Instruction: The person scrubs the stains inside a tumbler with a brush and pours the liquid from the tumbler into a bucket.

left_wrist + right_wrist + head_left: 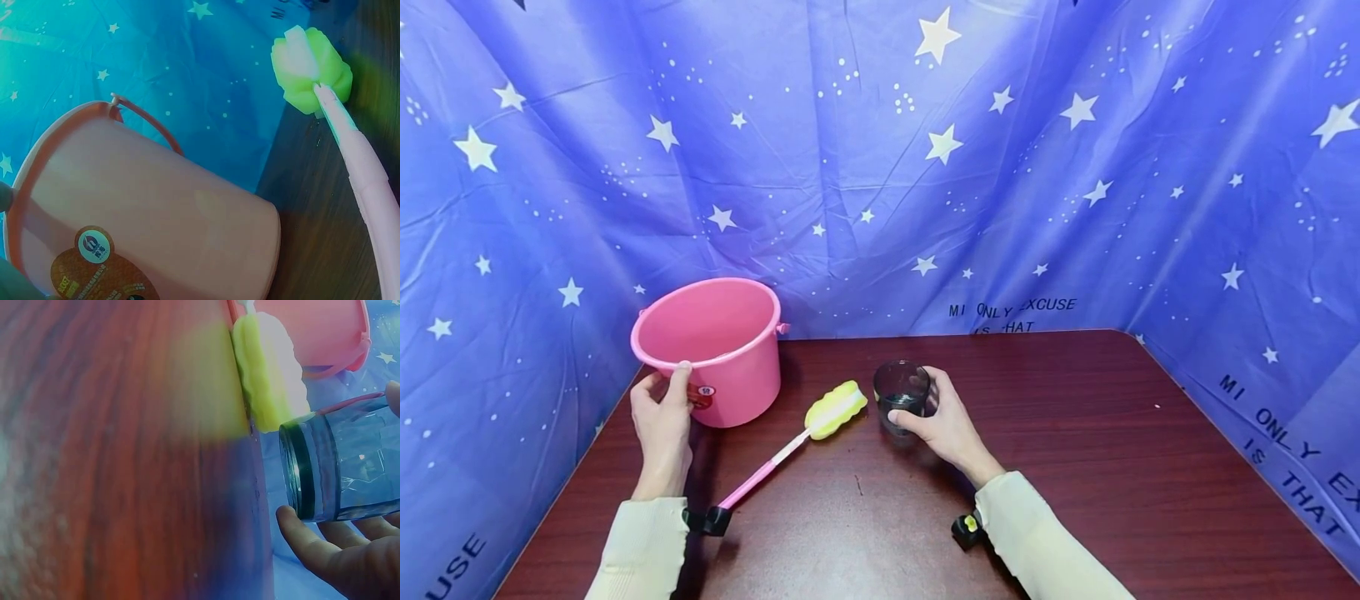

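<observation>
My left hand (662,421) pinches the near rim of a pink bucket (741,387), thumb at the rim. The bucket stands at the table's left side; its label shows in the left wrist view. In my right hand (951,425) is a clear, dark-tinted drinking glass (901,392), thumb on the near side and fingers round the far side. The right wrist view shows the little finger by the base of the glass (350,465); whether it touches the table I cannot tell. Between the hands lies a sponge bottle brush (835,410) with a yellow-and-white head and pink handle.
The dark red wooden table (1075,467) ends at a blue, star-printed cloth (850,167) behind and at both sides. Black wrist cameras sit under both cuffs, the left one (711,522) close to the end of the brush handle.
</observation>
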The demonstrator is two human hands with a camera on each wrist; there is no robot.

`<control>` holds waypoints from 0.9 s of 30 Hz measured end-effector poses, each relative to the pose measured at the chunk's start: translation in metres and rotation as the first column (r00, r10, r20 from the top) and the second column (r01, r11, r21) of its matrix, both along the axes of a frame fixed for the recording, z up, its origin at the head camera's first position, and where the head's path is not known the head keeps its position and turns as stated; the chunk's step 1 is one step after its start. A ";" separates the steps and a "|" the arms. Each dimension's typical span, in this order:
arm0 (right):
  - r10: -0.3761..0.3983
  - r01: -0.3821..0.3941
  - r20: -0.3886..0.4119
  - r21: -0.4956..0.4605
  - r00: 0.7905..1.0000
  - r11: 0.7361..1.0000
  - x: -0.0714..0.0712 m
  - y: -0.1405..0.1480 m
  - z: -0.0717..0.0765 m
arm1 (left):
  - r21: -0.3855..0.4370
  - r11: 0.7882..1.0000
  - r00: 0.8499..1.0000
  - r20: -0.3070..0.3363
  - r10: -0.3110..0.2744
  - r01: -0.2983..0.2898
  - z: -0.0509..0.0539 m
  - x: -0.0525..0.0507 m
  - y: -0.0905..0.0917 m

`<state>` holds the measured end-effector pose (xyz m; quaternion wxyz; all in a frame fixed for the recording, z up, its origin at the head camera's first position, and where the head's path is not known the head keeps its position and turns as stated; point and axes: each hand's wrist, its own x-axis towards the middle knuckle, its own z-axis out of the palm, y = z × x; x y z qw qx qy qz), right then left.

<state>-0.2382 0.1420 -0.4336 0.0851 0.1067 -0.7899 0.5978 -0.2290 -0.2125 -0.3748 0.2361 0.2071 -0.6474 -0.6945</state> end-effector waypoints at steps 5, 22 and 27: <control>0.016 -0.017 -0.013 -0.033 1.000 0.999 0.000 -0.002 -0.001 | 0.010 1.000 1.000 -0.002 0.000 0.000 -0.001 0.001 0.000; 0.063 -0.062 0.009 -0.045 0.998 0.997 0.017 -0.018 0.042 | 0.010 1.000 0.999 -0.038 0.003 -0.002 -0.002 -0.002 0.000; 0.072 -0.072 -0.001 -0.037 0.997 0.997 0.015 -0.022 0.048 | 0.019 1.000 0.999 -0.033 0.004 -0.003 -0.002 -0.002 -0.001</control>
